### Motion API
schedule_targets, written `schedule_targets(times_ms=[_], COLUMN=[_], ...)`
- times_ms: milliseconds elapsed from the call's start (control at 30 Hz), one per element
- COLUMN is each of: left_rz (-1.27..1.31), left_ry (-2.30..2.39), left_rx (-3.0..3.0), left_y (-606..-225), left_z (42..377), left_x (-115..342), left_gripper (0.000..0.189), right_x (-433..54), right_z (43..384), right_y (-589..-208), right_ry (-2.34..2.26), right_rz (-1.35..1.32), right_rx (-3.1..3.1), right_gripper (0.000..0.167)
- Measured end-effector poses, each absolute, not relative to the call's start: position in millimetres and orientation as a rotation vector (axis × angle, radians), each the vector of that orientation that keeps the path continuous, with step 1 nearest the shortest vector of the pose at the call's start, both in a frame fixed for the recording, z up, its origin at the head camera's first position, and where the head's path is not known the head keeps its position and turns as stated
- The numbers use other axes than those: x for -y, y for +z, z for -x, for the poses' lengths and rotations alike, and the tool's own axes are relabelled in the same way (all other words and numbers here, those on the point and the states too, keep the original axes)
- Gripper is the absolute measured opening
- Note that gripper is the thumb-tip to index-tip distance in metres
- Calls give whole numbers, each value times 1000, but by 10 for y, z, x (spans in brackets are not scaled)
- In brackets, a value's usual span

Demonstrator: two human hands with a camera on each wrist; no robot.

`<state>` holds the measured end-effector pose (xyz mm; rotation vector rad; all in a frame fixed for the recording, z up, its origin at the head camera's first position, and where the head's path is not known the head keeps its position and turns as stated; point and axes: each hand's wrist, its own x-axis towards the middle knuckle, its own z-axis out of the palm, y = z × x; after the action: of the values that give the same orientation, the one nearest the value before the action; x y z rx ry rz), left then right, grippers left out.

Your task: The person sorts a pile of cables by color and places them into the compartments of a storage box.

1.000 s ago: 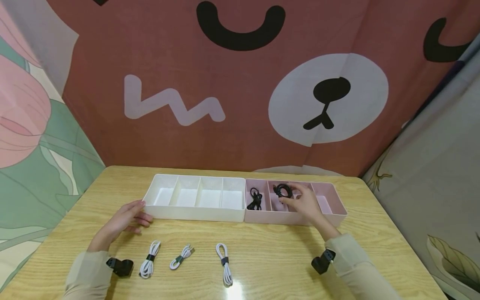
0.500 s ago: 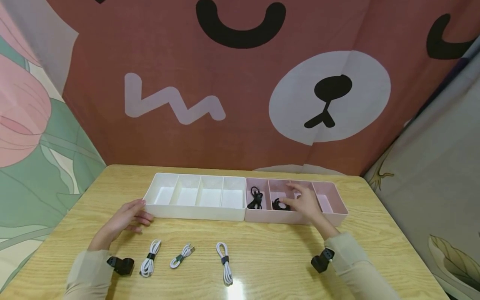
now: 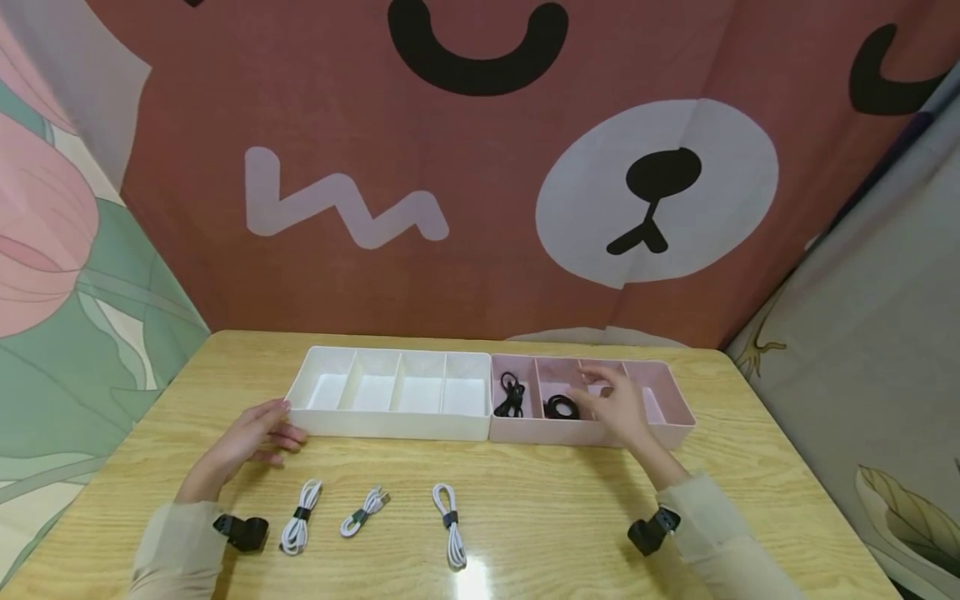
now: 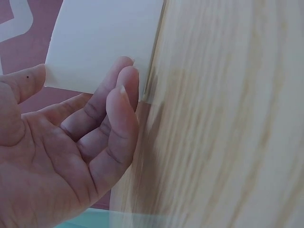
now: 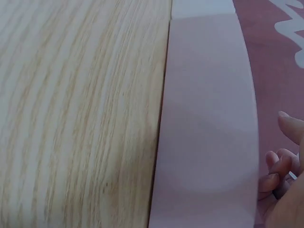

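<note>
Black coil lies in pink box beside an ungripping right hand

The right hand (image 3: 618, 408) hangs over the pink box (image 3: 555, 432), thumb and forefinger spread, pinching nothing that shows; its other fingers are partly hidden. Just beside it, the black coil (image 3: 551, 410) lies in the second compartment from the left, near the front wall. The left hand (image 3: 251, 437) is at the near left corner of the white box (image 3: 397, 424), fingers loosely bent, gripping nothing, one tip apparently touching the box.

The coil should be light, bendy and hard to break, though perhaps apt to spring loose; a pinch across one side of its ring looks best. The white cables, likely light and stiffer at the plugs, offer their dark ties as the hold. The boxes look like thin, stiff plastic that might slide if nudged.

Counted: two boxes, end to end, four compartments each; one black coil; one black cable (image 3: 512, 402), in the pink box's leftmost compartment; three white cables on the table (image 3: 555, 525), the left cable (image 3: 301, 518), middle cable (image 3: 363, 512) and right cable (image 3: 452, 533); two wrist cameras.
</note>
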<state>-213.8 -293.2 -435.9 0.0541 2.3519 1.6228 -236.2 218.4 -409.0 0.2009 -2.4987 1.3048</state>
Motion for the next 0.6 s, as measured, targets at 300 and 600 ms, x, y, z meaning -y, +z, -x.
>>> schedule_targets(times_ms=[300, 600], left_rz=[-48, -60], left_ry=[1630, 1642], left_rx=[-2353, -2349], left_y=[-4387, -4385], left_z=[2148, 2140], left_x=[2948, 2942], left_gripper=[62, 62], right_x=[-2126, -2042], right_z=[2210, 2091], right_y=[-3984, -3912], right_ry=[1348, 1419], right_rz=[-289, -386], right_rx=[2404, 2415], right_gripper=[31, 30])
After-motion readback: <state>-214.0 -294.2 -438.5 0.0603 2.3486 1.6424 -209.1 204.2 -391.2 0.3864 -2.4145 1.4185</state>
